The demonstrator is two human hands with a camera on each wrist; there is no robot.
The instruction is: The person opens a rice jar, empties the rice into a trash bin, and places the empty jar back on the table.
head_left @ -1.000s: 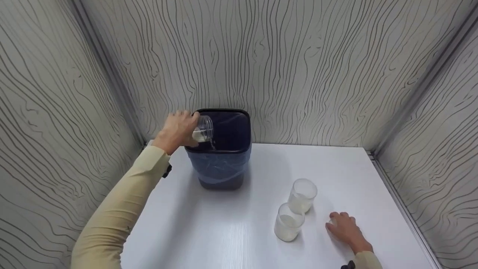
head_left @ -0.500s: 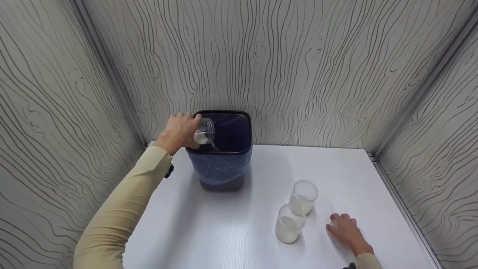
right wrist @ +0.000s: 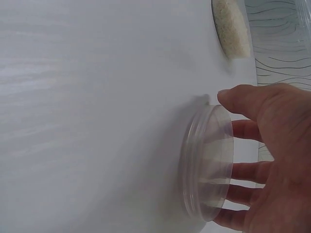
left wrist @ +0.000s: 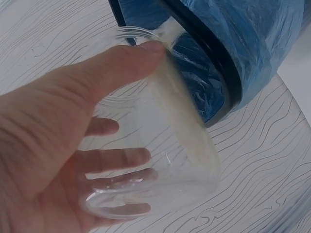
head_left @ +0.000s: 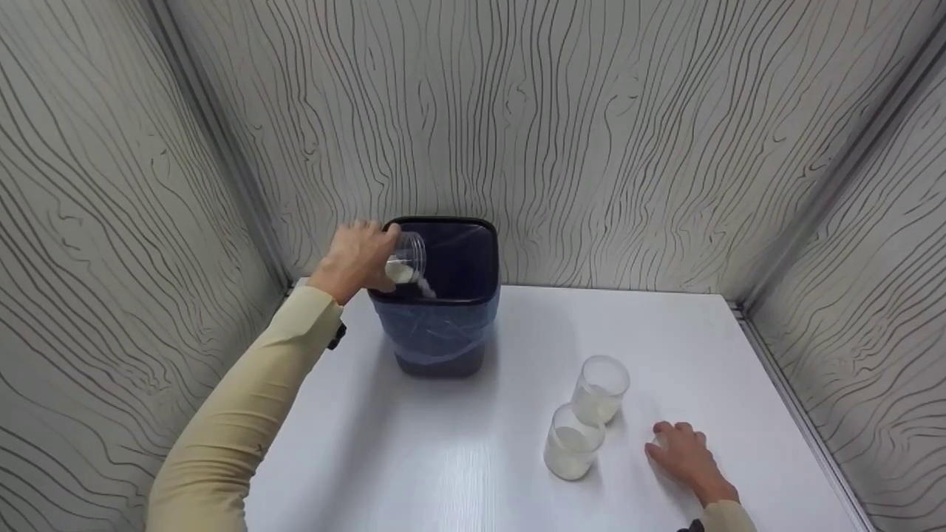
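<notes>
My left hand point(head_left: 356, 258) grips a clear plastic jar point(head_left: 411, 253), tilted on its side over the near left rim of a bin point(head_left: 443, 336). The bin is dark, with a blue plastic liner. White rice-like grains point(left wrist: 171, 32) pour out of the jar's mouth into it, and more lie along the jar's lower wall. On the table my right hand point(head_left: 684, 457) holds a clear round lid point(right wrist: 209, 160) with ridges, thumb at one edge and fingers round the other side. In the head view the hand mostly hides this lid.
Two clear containers, a nearer one point(head_left: 570, 447) and a farther one point(head_left: 600, 395), stand close together left of my right hand, each with pale grains at the bottom. The white table point(head_left: 414, 458) is bounded by wood-patterned walls point(head_left: 562, 148) at the back and sides.
The stream of grains from the jar has grown thicker, and the jar has shifted very slightly to the right. My right hand and the two containers stay in place.
</notes>
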